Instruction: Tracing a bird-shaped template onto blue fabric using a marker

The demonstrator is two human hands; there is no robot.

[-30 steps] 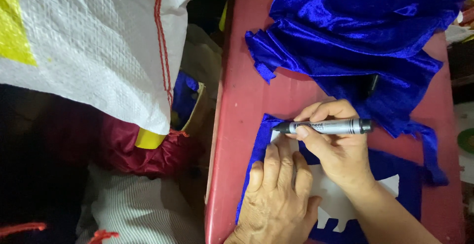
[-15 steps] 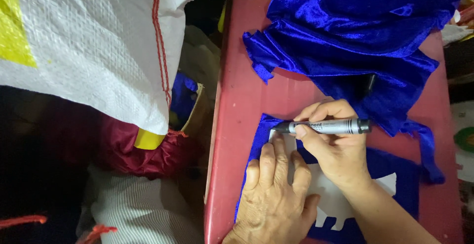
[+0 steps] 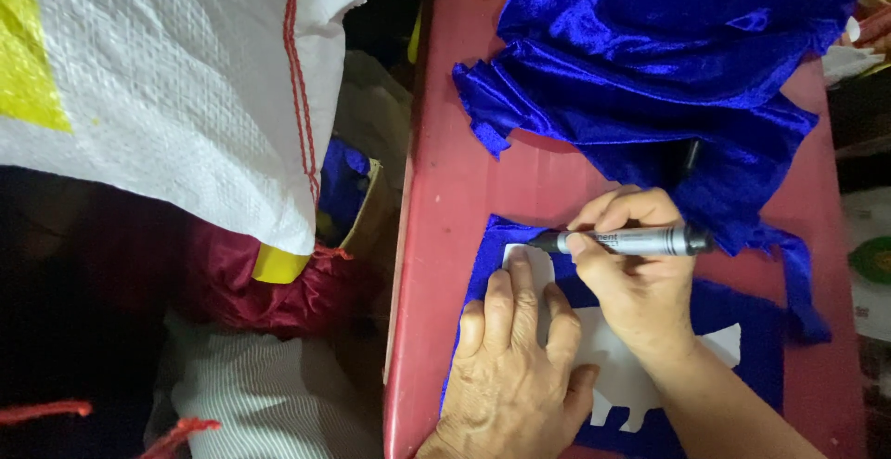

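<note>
My right hand [image 3: 636,278] grips a grey marker pen [image 3: 631,240] lying nearly level, its dark tip at the top left edge of a white paper template [image 3: 617,366]. The template lies on a flat piece of blue velvet cloth [image 3: 742,329] on a red table [image 3: 445,218]. My left hand [image 3: 515,371] is spread flat on the template and cloth, pressing them down just below the pen tip. Both hands hide much of the template.
A big heap of the same blue velvet [image 3: 668,60] covers the table's far part. Left of the table hang a white woven sack [image 3: 158,78] with yellow patches, a dark red cloth bag [image 3: 251,283] and a striped white fabric [image 3: 241,403].
The pen tip has shifted slightly along the template's upper edge; both hands stay in nearly the same place.
</note>
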